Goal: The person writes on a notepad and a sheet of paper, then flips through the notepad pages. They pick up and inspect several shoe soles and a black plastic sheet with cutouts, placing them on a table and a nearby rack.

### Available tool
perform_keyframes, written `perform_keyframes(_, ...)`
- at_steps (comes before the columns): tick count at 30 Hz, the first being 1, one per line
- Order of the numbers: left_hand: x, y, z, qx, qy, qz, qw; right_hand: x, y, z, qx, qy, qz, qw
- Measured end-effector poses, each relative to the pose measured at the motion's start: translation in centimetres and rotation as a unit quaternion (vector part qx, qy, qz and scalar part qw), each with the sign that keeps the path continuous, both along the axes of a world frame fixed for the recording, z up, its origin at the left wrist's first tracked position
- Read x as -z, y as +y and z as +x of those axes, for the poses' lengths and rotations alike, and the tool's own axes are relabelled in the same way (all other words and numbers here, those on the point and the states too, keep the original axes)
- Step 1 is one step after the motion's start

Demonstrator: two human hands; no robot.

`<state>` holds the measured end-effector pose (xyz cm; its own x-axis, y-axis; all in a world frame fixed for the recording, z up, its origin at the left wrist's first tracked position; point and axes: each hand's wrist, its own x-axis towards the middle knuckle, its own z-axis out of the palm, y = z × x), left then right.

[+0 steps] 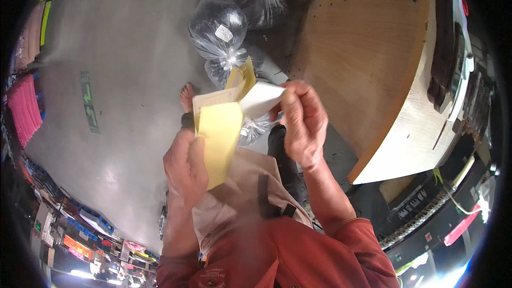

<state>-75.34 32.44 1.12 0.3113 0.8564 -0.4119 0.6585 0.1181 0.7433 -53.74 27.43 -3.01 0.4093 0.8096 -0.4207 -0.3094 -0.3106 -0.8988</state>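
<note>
And here the left hand (186,166) is gripping a yellow sheet (220,136) with paler paper (216,97) behind it, thumb pressing across the front! The right hand (304,122) is closing thumb and fingers on a white sheet (260,99), pinching its edge. All this paper is hanging in mid-air between the hands, left of the wooden surface (368,48); only the hands seem to be supporting it. I'm seeing the danger: a hard sideways pull could be tearing the white sheet if it's joined to the rest, and I can't tell whether it is. A slackening left thumb could be sending loose pages down towards the clear plastic bags (213,21). Another yellow piece (244,76) is curling up behind, risking a crease.
</note>
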Motion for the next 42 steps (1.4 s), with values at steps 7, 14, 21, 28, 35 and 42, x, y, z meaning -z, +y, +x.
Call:
perform_keyframes(7,12.8,2.8,1.2,0.0,-0.054,-0.031,0.998,13.8,4.6,6.0,0.212,-0.182,-0.104,0.955)
perform_keyframes(14,24.0,4.6,1.3,0.162,-0.202,-0.142,0.955,33.5,14.2,13.3,0.069,-0.558,-0.127,0.817)
perform_keyframes(21,29.4,6.1,0.6,0.151,-0.261,-0.261,0.917,49.4,20.9,13.0,-0.092,-0.631,-0.163,0.753)
perform_keyframes(28,29.9,7.2,1.5,0.119,-0.312,-0.272,0.903,53.6,20.3,13.4,-0.166,-0.702,-0.064,0.69)
perform_keyframes(35,30.3,7.0,1.3,0.159,-0.317,-0.253,0.9,52.7,21.7,14.0,-0.287,-0.515,-0.165,0.791)
perform_keyframes(42,30.7,3.2,-0.1,0.292,-0.312,-0.351,0.833,42.9,13.5,7.2,-0.238,-0.102,-0.284,0.923)
